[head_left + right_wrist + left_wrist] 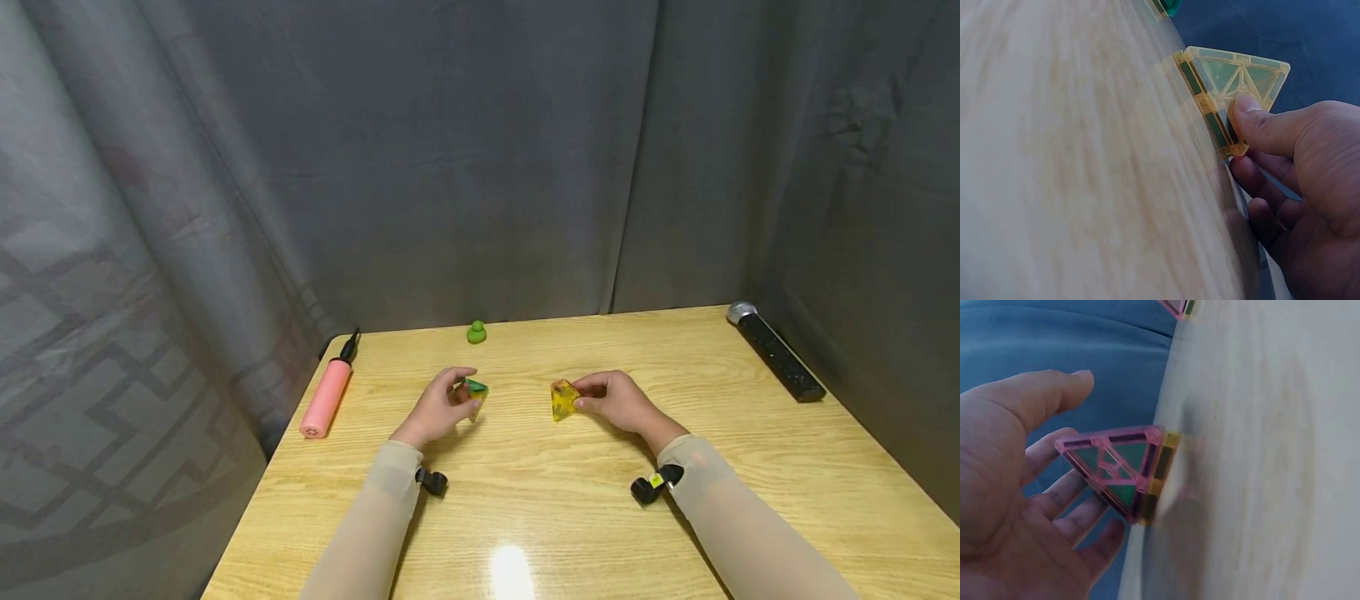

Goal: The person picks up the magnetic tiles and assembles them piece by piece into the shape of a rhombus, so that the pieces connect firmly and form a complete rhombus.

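Note:
A small pyramid of see-through magnetic tiles [477, 389] is beside my left hand [438, 407]; the left wrist view shows a pink-framed triangular face [1113, 469] with a yellow edge against the table. My left thumb [1054, 394] stands well apart from it, while the other fingers spread loosely along its near side. My right hand [618, 404] pinches a second tile pyramid, yellow [562, 400]. In the right wrist view the thumb presses its triangular face [1235, 81], and its lower edge is right at the tabletop. The two pyramids are a short gap apart.
A green duck-like figure [476, 332] sits near the table's back edge. At the left edge lies a pink hand pump [327, 397] with a black nozzle. A black microphone [776, 354] lies along the right side. Grey curtains [465, 167] hang around the wooden table [525, 483].

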Demonstrator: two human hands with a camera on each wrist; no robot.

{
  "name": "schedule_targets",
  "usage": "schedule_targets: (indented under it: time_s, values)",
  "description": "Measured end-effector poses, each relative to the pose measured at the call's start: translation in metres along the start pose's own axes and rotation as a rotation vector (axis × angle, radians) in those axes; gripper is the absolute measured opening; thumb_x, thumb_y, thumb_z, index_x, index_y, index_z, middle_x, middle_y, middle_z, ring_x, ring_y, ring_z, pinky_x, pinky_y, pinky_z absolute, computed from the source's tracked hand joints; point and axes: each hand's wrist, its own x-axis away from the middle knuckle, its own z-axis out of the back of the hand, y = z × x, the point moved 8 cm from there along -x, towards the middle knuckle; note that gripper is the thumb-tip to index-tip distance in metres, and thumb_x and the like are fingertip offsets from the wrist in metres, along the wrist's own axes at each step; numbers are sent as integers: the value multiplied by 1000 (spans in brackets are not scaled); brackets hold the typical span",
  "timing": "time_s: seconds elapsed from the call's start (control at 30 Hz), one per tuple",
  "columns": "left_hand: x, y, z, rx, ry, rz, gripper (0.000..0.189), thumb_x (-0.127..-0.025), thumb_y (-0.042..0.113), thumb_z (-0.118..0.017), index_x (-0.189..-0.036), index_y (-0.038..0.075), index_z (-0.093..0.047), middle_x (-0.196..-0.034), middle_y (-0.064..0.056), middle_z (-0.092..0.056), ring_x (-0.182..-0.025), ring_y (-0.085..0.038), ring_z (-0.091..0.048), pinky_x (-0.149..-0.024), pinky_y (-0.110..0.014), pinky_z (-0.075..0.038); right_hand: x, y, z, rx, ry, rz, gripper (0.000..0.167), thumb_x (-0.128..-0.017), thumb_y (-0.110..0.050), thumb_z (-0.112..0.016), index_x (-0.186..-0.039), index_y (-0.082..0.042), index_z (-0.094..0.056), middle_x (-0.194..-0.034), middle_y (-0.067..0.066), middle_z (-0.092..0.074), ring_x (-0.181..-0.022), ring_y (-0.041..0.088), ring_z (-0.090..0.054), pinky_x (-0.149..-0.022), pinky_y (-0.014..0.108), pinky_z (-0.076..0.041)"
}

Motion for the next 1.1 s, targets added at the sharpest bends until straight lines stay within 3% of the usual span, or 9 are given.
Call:
schedule_targets:
  time_s: [0.1, 0.33, 0.63, 0.87, 1.1]
  values:
    - [0, -7, 0, -12, -18, 14, 58, -100, 13, -74, -152, 11, -49, -136, -9, -53, -111, -25, -58, -94, -38, -52, -1, 0, 0, -2, 3, -1, 26, -92, -13, -83, -118, -10, -80, -115, 8, -75, -104, 24, -67, -92, 45, -54]
    - [0, -17, 1, -2, -31, 29, 63, -98, 15, -76, -154, 9, -48, -140, -8, -57, -122, -28, -61, -103, -44, -51, 0, 2, -1, -10, -2, -2, 26, -92, -14, -83, -118, -9, -80, -114, 7, -75, -103, 22, -66, -90, 42, -54]
    - [0, -23, 3, -4, -31, 35, 59, -98, 13, -76, -151, 5, -52, -133, -12, -65, -117, -28, -62, -104, -49, -49, 0, 2, -1, -5, -1, -18, 26, -92, -15, -83, -118, -10, -80, -114, 6, -75, -101, 21, -65, -90, 41, -53]
    - [1, -24, 3, -20, -2, 46, 52, -97, 13, -78, -145, 12, -59, -129, -10, -67, -114, -25, -63, -102, -48, -50, -1, 2, -1, -13, -5, -5, 26, -92, -14, -83, -117, -8, -79, -114, 7, -75, -100, 21, -65, -88, 41, -53]
    - [0, -24, 4, -51, 15, 64, 44, -95, 20, -81, -136, 20, -65, -116, 1, -69, -107, -19, -64, -97, -42, -52, -1, -1, -1, -10, -15, 12, 26, -93, -13, -82, -118, -7, -78, -114, 8, -74, -99, 21, -65, -87, 40, -54]
